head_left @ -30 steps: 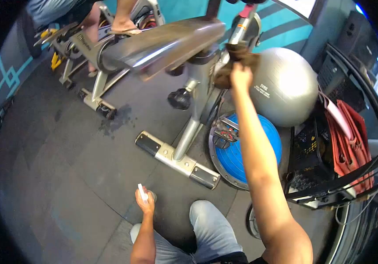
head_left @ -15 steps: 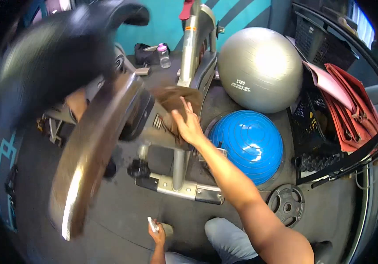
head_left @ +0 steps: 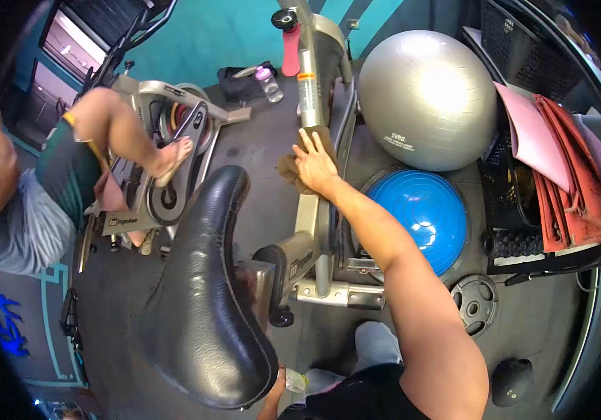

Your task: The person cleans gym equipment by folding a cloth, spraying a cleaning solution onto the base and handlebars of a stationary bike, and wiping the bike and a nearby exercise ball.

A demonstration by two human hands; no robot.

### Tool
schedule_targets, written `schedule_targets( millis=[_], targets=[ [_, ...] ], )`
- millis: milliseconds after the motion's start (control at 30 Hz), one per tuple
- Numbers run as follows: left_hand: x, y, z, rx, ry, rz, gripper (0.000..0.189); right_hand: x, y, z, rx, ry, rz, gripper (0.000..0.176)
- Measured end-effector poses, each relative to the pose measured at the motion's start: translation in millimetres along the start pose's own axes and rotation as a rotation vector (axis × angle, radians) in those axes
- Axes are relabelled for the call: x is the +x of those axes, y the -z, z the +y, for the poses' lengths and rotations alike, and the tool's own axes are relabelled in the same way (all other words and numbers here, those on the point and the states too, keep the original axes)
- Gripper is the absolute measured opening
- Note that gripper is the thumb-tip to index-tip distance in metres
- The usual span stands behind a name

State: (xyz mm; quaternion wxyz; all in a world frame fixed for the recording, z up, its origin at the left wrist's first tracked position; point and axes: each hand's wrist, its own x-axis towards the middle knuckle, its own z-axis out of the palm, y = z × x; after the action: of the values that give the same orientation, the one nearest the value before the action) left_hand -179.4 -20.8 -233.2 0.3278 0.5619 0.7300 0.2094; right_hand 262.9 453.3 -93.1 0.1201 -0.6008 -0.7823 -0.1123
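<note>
My right hand (head_left: 317, 166) holds a brown cloth (head_left: 288, 170) against the sloping frame tube (head_left: 307, 213) of an exercise bike, its fingers spread over the cloth. Low in the view, my left hand (head_left: 280, 382) is closed around a spray bottle (head_left: 295, 380) with yellowish contents. The bike's black saddle (head_left: 206, 308) hides part of that hand and the bottle's top. A red lever (head_left: 291, 52) and a black knob (head_left: 285, 19) sit higher up the bike.
Another person's leg (head_left: 115, 129) is at a second exercise bike (head_left: 167, 196) on the left. To the right are a silver gym ball (head_left: 426, 98), a blue half-ball trainer (head_left: 419, 217), a weight plate (head_left: 474, 306) and red folded mats (head_left: 573, 175). A water bottle (head_left: 269, 84) stands near the wall.
The saddle and its post have swung from the upper left to the lower middle. My right hand and the cloth have shifted onto the frame tube. The spray bottle has become partly hidden.
</note>
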Motion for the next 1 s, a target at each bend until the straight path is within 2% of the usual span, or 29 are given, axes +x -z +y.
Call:
schedule_targets(
  millis=[33, 100, 167, 233, 267, 300, 333, 400, 433, 467, 533, 600, 633, 700, 767, 800, 833, 867, 900, 933, 967, 1000],
  targets=[
    [2, 9, 3, 0.029, 0.023, 0.016, 0.025, -2, 3, 0, -0.003, 0.043, 0.075, 0.041],
    [-1, 25, 0, 0.055, -0.036, 0.044, 0.025, -8, 18, -11, 0.026, 0.125, -0.233, 0.039],
    [3, 32, -3, 0.072, -0.112, 0.059, 0.026, -25, 12, -30, 0.247, 0.128, -0.258, 0.039],
    [2, 24, -4, -0.123, -0.046, 0.183, 0.026, -55, 14, -48, 0.509, 0.069, -0.081, 0.036],
    [3, 19, -32, -0.06, 0.144, 0.168, 0.038, -74, 15, -57, 0.582, 0.063, -0.065, 0.037],
    [2, 18, -24, -0.233, 0.116, 0.091, 0.035, -92, 23, -65, 0.658, 0.055, -0.051, 0.038],
    [3, 18, -9, -0.186, 0.149, 0.072, 0.035, -107, 23, -68, 0.655, 0.048, -0.062, 0.038],
    [3, 12, -19, -0.112, 0.165, 0.058, 0.036, -132, 21, -73, 1.366, -0.397, 0.039, 0.04],
    [0, 9, -8, -0.114, 0.168, 0.056, 0.036, -133, 34, -65, 1.632, -0.523, -0.053, 0.043],
    [-6, 6, 2, -0.226, 0.18, 0.117, 0.036, -123, 45, -64, 1.826, -0.609, 0.085, 0.043],
    [-20, -2, 5, -0.359, 0.23, 0.176, 0.036, -101, 129, -80, 2.12, -0.554, 0.272, 0.041],
    [-29, -14, -3, -0.399, 0.211, 0.215, 0.035, -77, 177, -90, 1.944, -0.414, -0.062, 0.044],
    [-38, -18, -7, -0.431, 0.186, 0.254, 0.033, -75, 195, -106, 1.671, -0.505, -0.187, 0.049],
    [-55, -26, -19, -0.457, 0.169, 0.307, 0.032, -71, 175, -120, 1.561, -0.346, -0.13, 0.057],
    [-76, -35, -23, -0.5, 0.145, 0.371, 0.031, -103, 170, -126, 1.832, -0.418, -0.02, 0.052],
    [-91, -39, -24, -0.531, 0.141, 0.402, 0.031, -100, 137, -143, 1.957, -0.42, 0.258, 0.048],
    [-108, -43, -17, -0.557, 0.138, 0.426, 0.032, -129, 157, -149, 1.861, -0.509, 0.331, 0.05],
    [-128, -44, 10, -0.659, 0.163, 0.458, 0.033, -146, 150, -168, 1.72, -0.521, 0.531, 0.051],
    [-141, -53, 6, -0.668, 0.165, 0.469, 0.033, -162, 140, -190, 1.57, -0.531, 0.726, 0.053],
    [-152, -58, 0, -0.734, 0.151, 0.488, 0.032, -191, 147, -207, 1.384, -0.432, 0.772, 0.049],
    [-166, -62, -7, -0.798, 0.14, 0.508, 0.031, -220, 153, -210, 1.452, -0.256, 0.651, 0.056],
    [-181, -62, 0, -0.792, 0.159, 0.485, 0.033, -247, 165, -208, 1.603, -0.29, 0.378, 0.057]
  ],
)
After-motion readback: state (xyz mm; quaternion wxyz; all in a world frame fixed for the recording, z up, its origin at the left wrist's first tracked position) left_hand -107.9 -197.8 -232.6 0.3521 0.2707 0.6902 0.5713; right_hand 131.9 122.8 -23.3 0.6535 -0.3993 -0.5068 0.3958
